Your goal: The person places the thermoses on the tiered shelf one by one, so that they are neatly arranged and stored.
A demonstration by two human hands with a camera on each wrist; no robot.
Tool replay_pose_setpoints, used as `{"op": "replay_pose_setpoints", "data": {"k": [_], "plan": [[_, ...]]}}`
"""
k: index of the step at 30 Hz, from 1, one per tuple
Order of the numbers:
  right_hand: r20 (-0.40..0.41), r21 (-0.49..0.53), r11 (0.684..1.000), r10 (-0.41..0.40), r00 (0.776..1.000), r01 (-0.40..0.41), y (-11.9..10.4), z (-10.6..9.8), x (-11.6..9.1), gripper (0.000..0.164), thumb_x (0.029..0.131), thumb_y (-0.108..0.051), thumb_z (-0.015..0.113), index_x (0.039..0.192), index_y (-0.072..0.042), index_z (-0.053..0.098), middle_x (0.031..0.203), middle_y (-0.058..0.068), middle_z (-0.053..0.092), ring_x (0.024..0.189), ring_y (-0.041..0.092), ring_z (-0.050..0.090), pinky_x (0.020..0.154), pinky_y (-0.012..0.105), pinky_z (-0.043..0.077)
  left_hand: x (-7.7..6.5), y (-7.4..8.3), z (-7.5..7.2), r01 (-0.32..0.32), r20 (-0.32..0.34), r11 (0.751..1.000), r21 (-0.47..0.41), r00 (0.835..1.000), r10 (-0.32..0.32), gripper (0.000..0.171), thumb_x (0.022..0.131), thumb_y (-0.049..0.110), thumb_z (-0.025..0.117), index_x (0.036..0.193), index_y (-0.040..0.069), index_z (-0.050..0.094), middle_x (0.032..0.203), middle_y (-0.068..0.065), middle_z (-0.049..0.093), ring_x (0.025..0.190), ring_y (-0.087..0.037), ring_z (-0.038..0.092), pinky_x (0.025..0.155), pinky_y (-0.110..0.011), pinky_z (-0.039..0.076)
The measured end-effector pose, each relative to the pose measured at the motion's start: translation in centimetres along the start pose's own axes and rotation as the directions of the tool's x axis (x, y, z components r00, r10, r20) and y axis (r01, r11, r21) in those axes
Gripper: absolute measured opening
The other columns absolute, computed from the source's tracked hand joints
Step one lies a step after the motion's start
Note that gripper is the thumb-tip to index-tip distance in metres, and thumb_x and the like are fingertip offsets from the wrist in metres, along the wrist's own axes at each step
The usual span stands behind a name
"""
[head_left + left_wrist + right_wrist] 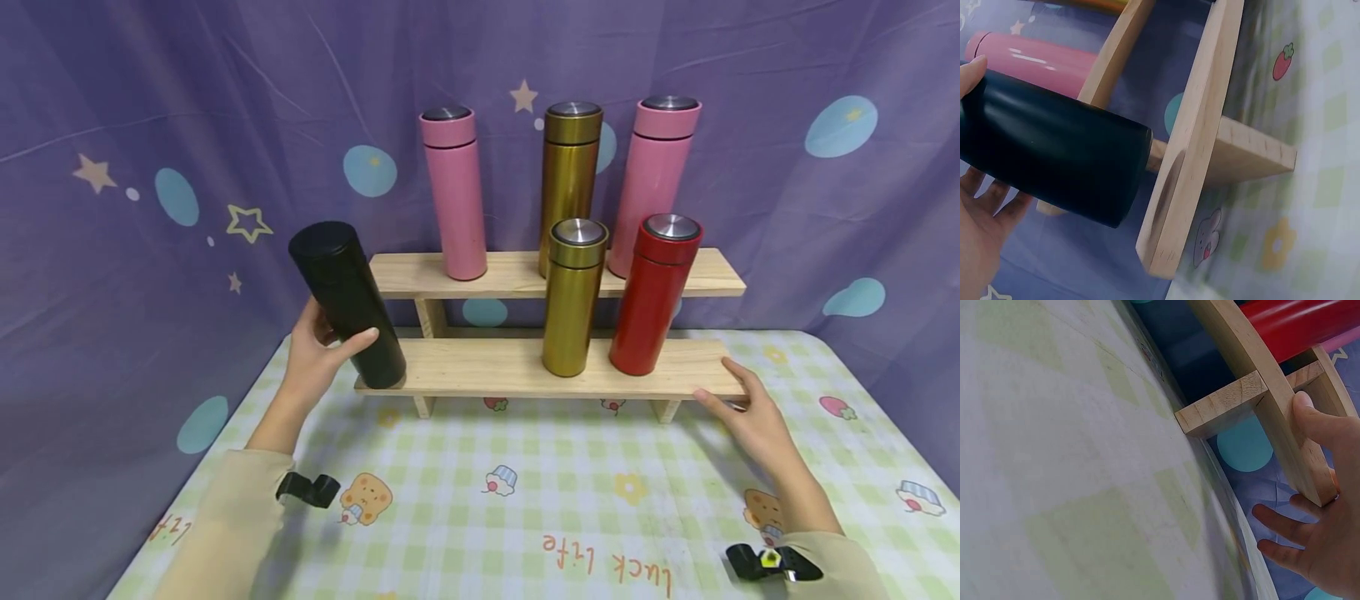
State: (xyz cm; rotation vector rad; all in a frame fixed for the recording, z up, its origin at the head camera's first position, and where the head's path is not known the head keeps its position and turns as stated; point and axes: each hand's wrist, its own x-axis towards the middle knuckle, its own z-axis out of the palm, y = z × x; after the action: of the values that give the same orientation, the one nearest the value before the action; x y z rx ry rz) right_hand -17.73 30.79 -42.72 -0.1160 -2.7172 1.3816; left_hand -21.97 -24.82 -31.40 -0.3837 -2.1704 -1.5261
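Note:
My left hand (309,354) grips a black thermos bottle (345,300), thumb across its front and fingers behind. The bottle tilts, its top leaning left, over the left end of the lower board of a two-tier wooden shelf (472,367). In the left wrist view a narrow gap shows between the base of the black bottle (1066,140) and the board, where its shadow falls. At the lower board's right end, my right hand (753,417) holds the corner, thumb on the front edge. A gold thermos (573,308) and a red thermos (652,300) stand on that board.
On the upper board (510,275) stand a pink thermos (456,200) at left, a gold one (572,167) and another pink one (660,175) at right. A checked tablecloth (450,517) lies beneath. Behind hangs a purple curtain (247,100).

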Motion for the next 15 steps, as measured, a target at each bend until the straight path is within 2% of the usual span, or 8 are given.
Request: {"op": "replay_pose_setpoints", "data": {"k": [6, 15], "plan": [[-0.003, 0.0, 1.0, -0.003, 1.0, 0.003, 0.1, 0.0, 0.0, 0.088, 0.097, -0.048, 0.059, 0.16, -0.013, 0.009, 0.154, 0.037, 0.018, 0.125, 0.055, 0.041, 0.089, 0.061, 0.041, 0.1, 0.4, 1.2, 0.009, 0.061, 0.999, -0.033, 0.998, -0.007, 0.061, 0.084, 0.005, 0.076, 0.139, 0.011, 0.049, 0.111, 0.004, 0.06, 0.096, -0.015, 0.058, 0.081, -0.024, 0.046], [-0.006, -0.005, 1.0, -0.002, 1.0, 0.002, 0.0, 0.0, 0.0, 0.088, 0.097, -0.048, 0.06, 0.16, -0.012, 0.01, 0.155, 0.036, 0.018, 0.126, 0.055, 0.041, 0.089, 0.062, 0.041, 0.6, 1.0, 3.3, 0.024, 0.112, 0.997, -0.075, 0.994, -0.015, 0.067, 0.084, 0.006, 0.076, 0.143, 0.009, 0.045, 0.113, -0.002, 0.059, 0.099, -0.017, 0.056, 0.085, -0.026, 0.045]]}}
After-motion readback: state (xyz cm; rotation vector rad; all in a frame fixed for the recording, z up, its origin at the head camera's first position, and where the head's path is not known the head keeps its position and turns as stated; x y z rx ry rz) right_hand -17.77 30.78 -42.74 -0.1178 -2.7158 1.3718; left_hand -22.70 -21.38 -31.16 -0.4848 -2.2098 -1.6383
